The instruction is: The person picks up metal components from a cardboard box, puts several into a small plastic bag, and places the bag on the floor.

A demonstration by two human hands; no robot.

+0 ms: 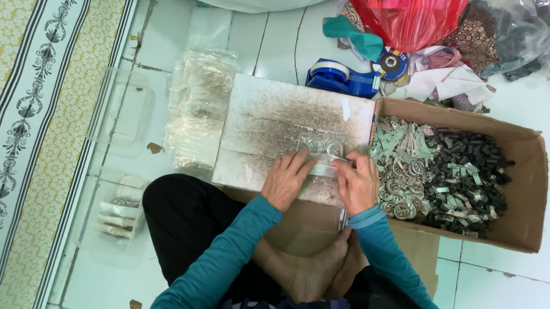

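- A small clear plastic bag (324, 152) with a couple of round metal rings inside is being pressed flat on the worn white board (270, 120), right at the board's near edge.
- The bag's lower part is pinned under the left hand (286, 180), fingers spread and laid flat on it rather than curled around it.
- Its right end is pinched by the fingertips of the right hand (357, 183), so that hand is closed on the bag; whether the bag's mouth is sealed yet can't be told.
- So one bag looks filled and is in the folding or closing stage, as far as can be judged.
- Done so far: a few packed bags (119, 219) are seen lying in a clear plastic tub (101, 249) on the floor to the left, well apart from the board.
- Left to go: a thick stack of empty clear bags (197, 101) sits just beside the board's left edge.
- Plenty of loose hardware is left too: the cardboard box (527, 184) touching the board's right edge is heaped with silvery metal parts (401, 172) and small black pieces (472, 175).
- A blue tape dispenser (343, 77) is parked behind the board, untouched.
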